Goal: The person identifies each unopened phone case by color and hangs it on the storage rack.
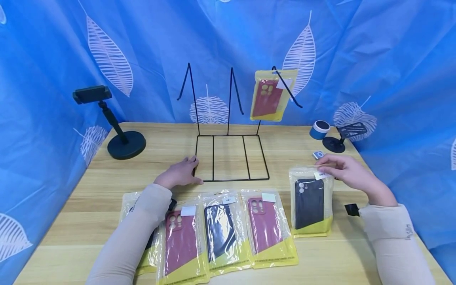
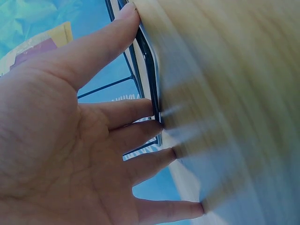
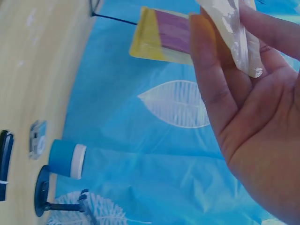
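Note:
My right hand (image 1: 343, 171) pinches the top edge of a clear and yellow pouch holding a black phone case (image 1: 309, 206). In the right wrist view, that pouch's crumpled plastic (image 3: 234, 40) sits between thumb and fingers. With fingers spread, my left hand (image 1: 179, 173) touches the left front corner of a black wire display rack (image 1: 231, 180); its fingertips rest on the table. From the rack's right hook hangs a pouched red phone case (image 1: 268, 101). The middle and left hooks carry nothing. Before me lie pouched red cases (image 1: 181, 243) (image 1: 265, 227) and a dark one (image 1: 219, 231).
Another pouch (image 1: 144, 263) lies partly under my left forearm. A black phone stand (image 1: 126, 144) is at the back left. At the back right are a blue round container (image 1: 319, 130), a small black stand (image 1: 334, 145) and a little silver-blue item (image 1: 318, 155). Blue cloth (image 1: 153, 47) surrounds the table.

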`<move>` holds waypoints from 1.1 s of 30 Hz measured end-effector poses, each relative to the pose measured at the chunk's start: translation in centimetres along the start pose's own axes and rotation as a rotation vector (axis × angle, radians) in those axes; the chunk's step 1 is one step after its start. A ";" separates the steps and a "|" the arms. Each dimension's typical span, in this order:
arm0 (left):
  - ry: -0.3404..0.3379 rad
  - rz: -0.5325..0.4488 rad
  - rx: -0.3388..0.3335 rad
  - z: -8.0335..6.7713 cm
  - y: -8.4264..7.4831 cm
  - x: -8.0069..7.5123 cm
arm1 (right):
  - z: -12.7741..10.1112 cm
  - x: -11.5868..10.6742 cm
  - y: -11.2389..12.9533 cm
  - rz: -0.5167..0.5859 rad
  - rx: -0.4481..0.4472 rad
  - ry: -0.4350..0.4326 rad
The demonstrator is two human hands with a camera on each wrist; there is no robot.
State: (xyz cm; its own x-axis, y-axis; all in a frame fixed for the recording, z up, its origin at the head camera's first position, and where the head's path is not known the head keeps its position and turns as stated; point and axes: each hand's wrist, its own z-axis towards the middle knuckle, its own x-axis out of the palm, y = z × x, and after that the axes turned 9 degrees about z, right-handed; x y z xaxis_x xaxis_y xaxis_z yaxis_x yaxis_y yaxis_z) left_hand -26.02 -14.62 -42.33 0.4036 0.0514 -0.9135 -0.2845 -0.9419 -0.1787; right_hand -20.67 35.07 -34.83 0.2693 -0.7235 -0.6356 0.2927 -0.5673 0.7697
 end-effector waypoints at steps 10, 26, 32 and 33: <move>-0.008 0.010 0.011 0.0 0.0 -0.1 | 0.2 -0.1 2.0 -0.014 -0.067 -0.032; -0.014 -0.008 0.005 -0.1 0.1 0.1 | 2.2 0.8 6.7 -0.023 -0.388 -0.334; -0.012 -0.008 0.000 -0.2 0.1 0.0 | 3.7 0.8 8.5 0.065 -0.456 -0.518; -0.011 -0.008 0.000 -0.2 0.1 0.0 | 4.0 0.8 8.8 0.088 -0.453 -0.534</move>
State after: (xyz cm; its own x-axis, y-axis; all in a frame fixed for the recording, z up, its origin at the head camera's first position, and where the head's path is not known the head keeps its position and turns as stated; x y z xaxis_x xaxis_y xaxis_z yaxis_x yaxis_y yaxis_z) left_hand -25.82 -14.77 -42.29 0.3963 0.0623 -0.9160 -0.2810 -0.9416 -0.1856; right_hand -21.51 27.97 -28.35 -0.1434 -0.9191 -0.3669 0.6748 -0.3620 0.6431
